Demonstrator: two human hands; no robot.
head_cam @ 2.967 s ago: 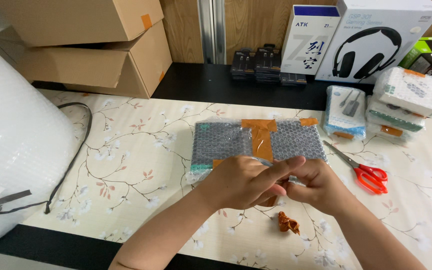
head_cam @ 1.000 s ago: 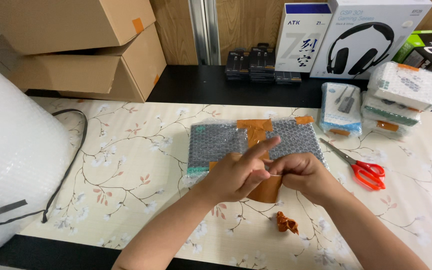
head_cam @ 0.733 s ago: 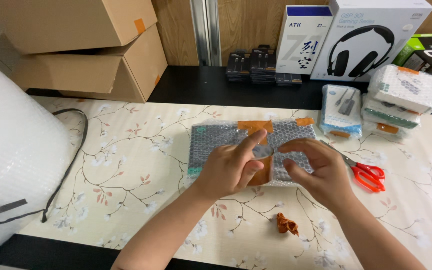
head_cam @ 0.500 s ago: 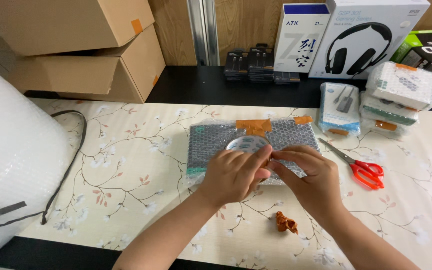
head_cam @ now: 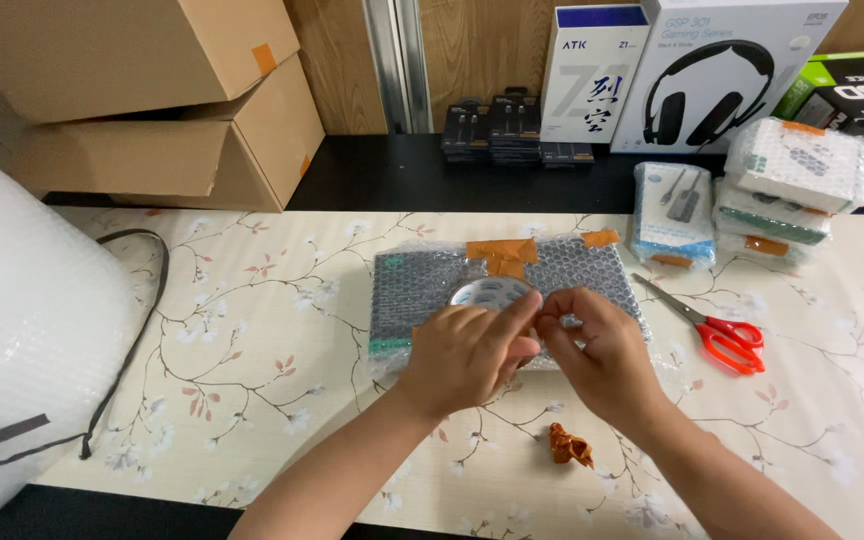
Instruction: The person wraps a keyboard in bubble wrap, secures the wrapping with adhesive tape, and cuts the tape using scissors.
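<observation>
Two hands meet over the near edge of a bubble-wrapped package. The left hand (head_cam: 467,355) is curled around a roll of tape (head_cam: 487,294), whose pale round top shows just past the knuckles; the right hand (head_cam: 602,350) has its fingertips pinched at the roll's side, apparently on the tape's free end, though the end itself is hidden. Both hands are closed in a grip, and the roll rests on or just above the package.

Half a second ago the hands already sat here. A little earlier a brown strip was stretched between them and laid down the front of the package, and three seconds ago they worked lower, nearer the person, above the crumpled scrap. So the strip has gone onto the wrap and the hands have come back up to the roll. I judge a fresh length of tape is being started, with the wrapping partly sealed.

Outward, the bubble-wrapped package (head_cam: 552,275) lies flat in the middle of the flower-patterned tabletop (head_cam: 252,330), with brown tape patches (head_cam: 500,253) along its far edge. A crumpled tape scrap (head_cam: 570,446) lies near the right wrist. Red-handled scissors (head_cam: 722,335) lie to the right, apart from the package, with wrapped parcels (head_cam: 792,185) stacked beyond them. A big bubble-wrap roll (head_cam: 22,340) fills the left, and cardboard boxes (head_cam: 152,100) stand behind it.
</observation>
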